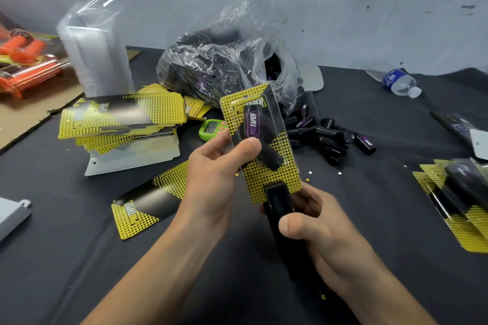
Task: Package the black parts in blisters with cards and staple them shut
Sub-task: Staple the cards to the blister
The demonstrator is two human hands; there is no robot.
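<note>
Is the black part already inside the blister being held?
Inside: the black part shows behind the clear blister, against the yellow card, in the left hand.

Bare stretch of dark tablecloth [66,258] at the front left, so a hand could slide through there. Further back it's crowded: card stack [121,119], blister stack [97,60], parts bag [219,66]. Right side's clogged with loose black parts [330,137] and finished packs [459,198].

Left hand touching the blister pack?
Touching. Head view: the left hand grips the blister pack, with its thumb pressed on the clear front.
</note>
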